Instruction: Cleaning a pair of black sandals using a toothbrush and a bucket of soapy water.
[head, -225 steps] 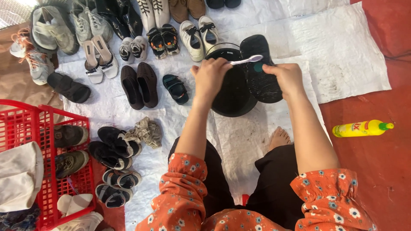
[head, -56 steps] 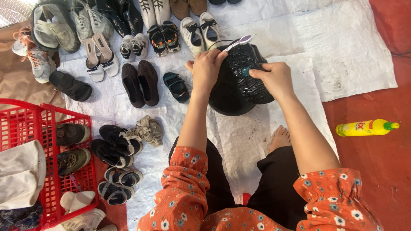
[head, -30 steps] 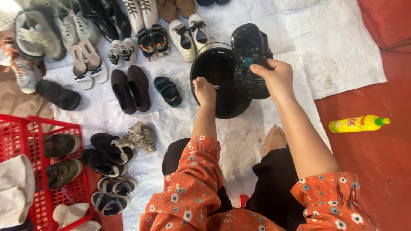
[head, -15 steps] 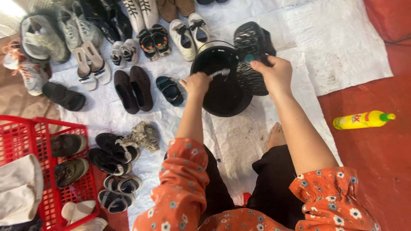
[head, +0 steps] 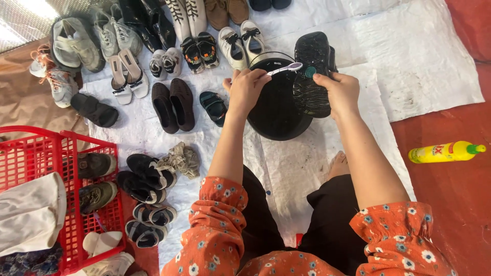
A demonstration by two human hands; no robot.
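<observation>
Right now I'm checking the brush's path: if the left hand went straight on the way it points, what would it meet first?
Probably the black shoe sole held in the right hand; the left hand aims its toothbrush there, though depth is unclear.

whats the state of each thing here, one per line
left hand: closed in a grip on the toothbrush
toothbrush: held over the bucket
right hand: grips the black shoe
black shoe: sole up, wet-looking, over the bucket rim
black bucket: upright, open
yellow bottle: lying on its side, capped
red basket: holding shoes
</observation>
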